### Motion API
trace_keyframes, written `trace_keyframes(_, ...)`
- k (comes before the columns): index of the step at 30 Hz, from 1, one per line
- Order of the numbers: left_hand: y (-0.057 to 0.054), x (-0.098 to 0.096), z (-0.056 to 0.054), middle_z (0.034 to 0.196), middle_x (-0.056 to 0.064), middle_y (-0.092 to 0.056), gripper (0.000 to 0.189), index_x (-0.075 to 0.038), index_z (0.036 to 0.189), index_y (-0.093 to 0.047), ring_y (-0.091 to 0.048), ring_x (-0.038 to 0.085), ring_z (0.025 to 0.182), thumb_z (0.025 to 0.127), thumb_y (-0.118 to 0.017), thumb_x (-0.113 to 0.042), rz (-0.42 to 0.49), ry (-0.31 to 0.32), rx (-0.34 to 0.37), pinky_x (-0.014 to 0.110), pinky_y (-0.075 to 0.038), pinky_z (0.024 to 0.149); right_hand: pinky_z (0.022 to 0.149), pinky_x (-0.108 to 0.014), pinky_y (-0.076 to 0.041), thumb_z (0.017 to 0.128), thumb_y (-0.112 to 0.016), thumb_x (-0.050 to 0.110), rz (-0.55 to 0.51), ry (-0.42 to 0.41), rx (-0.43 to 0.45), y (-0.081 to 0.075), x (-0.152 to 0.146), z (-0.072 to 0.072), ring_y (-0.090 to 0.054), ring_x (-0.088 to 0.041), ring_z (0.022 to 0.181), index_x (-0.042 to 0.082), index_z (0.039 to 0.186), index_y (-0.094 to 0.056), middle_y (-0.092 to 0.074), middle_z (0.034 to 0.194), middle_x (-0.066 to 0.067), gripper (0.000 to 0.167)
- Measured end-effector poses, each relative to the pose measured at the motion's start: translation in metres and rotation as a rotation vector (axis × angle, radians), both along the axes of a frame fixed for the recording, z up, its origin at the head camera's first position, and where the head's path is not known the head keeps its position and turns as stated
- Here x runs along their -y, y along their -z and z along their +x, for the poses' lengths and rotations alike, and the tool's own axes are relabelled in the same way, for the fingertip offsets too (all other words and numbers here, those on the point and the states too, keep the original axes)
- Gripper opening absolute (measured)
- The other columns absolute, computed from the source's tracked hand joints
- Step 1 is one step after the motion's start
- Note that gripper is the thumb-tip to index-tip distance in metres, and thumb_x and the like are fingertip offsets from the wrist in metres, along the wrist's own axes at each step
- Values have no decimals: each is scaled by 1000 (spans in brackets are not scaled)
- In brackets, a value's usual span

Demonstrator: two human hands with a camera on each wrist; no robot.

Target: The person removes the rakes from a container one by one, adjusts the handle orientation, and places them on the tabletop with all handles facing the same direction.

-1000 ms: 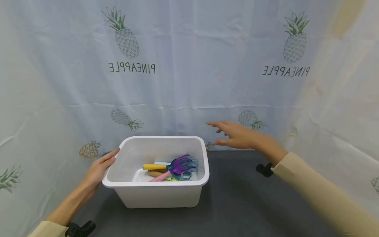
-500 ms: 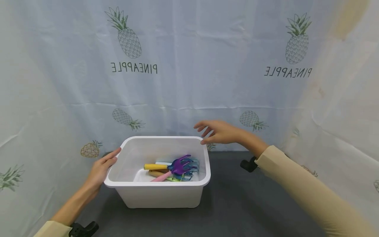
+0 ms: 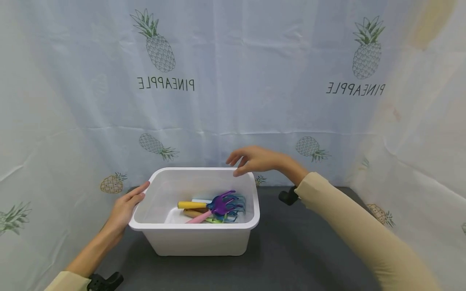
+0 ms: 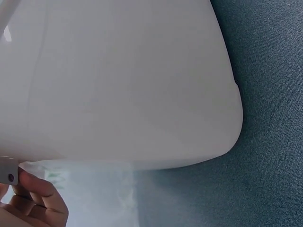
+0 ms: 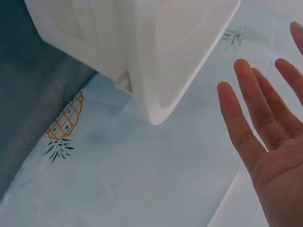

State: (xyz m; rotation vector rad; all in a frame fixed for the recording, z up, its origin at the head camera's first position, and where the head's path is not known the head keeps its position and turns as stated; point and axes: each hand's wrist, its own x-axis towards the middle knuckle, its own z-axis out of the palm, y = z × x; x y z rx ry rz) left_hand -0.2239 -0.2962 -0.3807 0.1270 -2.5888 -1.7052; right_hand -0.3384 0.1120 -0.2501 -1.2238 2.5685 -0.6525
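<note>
A white plastic basin (image 3: 193, 241) stands on the dark table. Its left rim is gripped by my left hand (image 3: 123, 210); the left wrist view has that hand (image 4: 43, 199) with fingers curled under the rim. Above the basin's far right corner hovers my right hand (image 3: 256, 159), holding nothing. In the right wrist view its fingers (image 5: 247, 90) are spread and apart from the rim. Inside the basin lies a pile of small hand tools: a purple hand fork (image 3: 220, 204), a yellow handle (image 3: 191, 205), a pink handle (image 3: 198, 217) and blue rake-like tines (image 3: 239, 203). Lower pieces are partly hidden.
The dark grey tabletop (image 3: 291, 246) extends right of the basin. A pale curtain (image 3: 233, 101) printed with pineapples hangs close behind it and along both sides. A black wrist device (image 3: 288, 196) sits at the right cuff.
My right hand has moved left from beside the basin to over its far right corner. The left hand stays on the rim, and the tools have not moved.
</note>
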Motion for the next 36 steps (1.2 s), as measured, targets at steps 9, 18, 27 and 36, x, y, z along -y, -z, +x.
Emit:
trace_keyframes(9, -1, -1, 1, 169, 18, -29, 56, -17, 163, -33, -51, -21, 96, 112, -38, -40, -26, -9, -25, 19, -55, 78, 99, -40, -56, 96, -74, 28, 72, -18, 24, 3, 27, -11, -67, -26, 122, 13, 135, -66, -68, 135, -14, 43)
trace_keyframes(18, -1, -1, 1, 167, 18, -32, 55, -17, 162, -35, -51, -21, 97, 112, -40, -39, -22, -9, -39, 19, -54, 79, 91, -32, -59, 94, -75, 24, 107, -21, 75, 16, 55, -19, -68, -20, 112, 9, 137, -65, -69, 134, -15, 46)
trace_keyframes(27, 2, 0, -1, 168, 18, -32, 54, -20, 162, -34, -52, -18, 98, 112, -38, -40, -23, -5, -19, 21, -55, 79, 88, -32, -60, 93, -75, 17, 158, -52, 117, 33, 83, -24, -68, -20, 107, 9, 131, -68, -69, 132, -15, 39)
trace_keyframes(36, -1, 0, -1, 167, 19, -33, 55, -15, 161, -36, -53, -19, 96, 112, -40, -38, -3, -11, -39, 19, -55, 79, 92, -36, -60, 94, -74, 14, 220, -44, 184, 54, 112, -34, -66, -18, 108, 18, 124, -71, -70, 130, -12, 30)
